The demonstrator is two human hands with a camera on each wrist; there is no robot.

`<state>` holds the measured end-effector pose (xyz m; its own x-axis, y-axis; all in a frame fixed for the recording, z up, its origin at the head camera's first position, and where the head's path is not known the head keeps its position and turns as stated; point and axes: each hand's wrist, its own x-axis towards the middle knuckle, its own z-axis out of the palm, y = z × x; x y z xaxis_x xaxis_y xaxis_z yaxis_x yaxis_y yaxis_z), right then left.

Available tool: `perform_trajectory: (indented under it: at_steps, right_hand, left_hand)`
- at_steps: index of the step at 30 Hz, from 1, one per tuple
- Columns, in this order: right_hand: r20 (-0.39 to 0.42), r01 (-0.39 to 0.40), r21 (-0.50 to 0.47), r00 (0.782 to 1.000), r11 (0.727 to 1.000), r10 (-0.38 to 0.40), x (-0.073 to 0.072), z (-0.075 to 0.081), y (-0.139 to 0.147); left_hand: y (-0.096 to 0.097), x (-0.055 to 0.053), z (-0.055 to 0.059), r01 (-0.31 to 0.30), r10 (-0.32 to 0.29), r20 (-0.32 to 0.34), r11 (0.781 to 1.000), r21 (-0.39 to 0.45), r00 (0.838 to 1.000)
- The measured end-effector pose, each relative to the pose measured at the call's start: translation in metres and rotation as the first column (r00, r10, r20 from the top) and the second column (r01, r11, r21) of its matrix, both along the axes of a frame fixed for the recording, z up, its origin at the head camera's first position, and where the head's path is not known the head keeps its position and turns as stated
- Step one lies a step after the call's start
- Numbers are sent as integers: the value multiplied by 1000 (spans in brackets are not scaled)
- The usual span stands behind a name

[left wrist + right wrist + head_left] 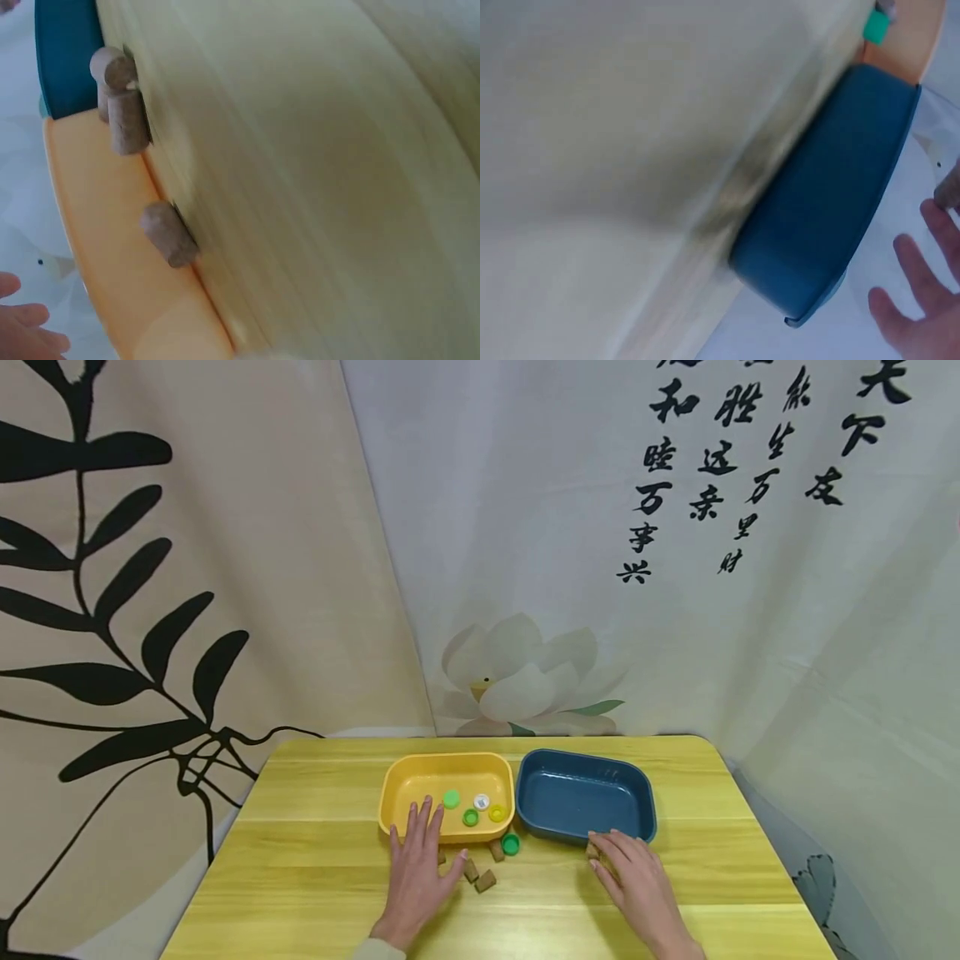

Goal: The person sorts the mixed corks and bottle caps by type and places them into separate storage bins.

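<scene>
My right hand (637,885) pinches a cork (592,850) between thumb and fingers at the front wall of the blue tray (651,797). In the right wrist view the same cork (949,189) shows at the fingertips, level with the tray's rim. My left hand (417,872) is spread with straight fingers at the front rim of the yellow tray (397,768), holding nothing. Several corks (485,881) lie on the table just right of it, and one is partly hidden behind the hand. Near them sits a green bottle cap (511,844).
Several bottle caps lie inside the yellow tray, among them a white cap (482,802) and a yellow cap (497,812). The two trays stand side by side near the back of the wooden table (315,843). Behind it hangs a printed curtain (525,568).
</scene>
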<state>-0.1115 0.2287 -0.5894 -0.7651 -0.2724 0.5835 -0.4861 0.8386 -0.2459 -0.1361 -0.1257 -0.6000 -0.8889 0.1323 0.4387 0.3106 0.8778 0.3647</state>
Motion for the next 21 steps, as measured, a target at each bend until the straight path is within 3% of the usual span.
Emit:
perform_trajectory:
  at_steps: [10,21]
  right_hand:
    - [-26,96,-39,995,995,-97,-45,5,-6]
    - [113,143,-19,984,989,-140,-83,0,-22]
  left_hand:
    - [14,10,-5,45,-45,14,999,6,999]
    - [7,21,-10,65,-66,9,997,41,998]
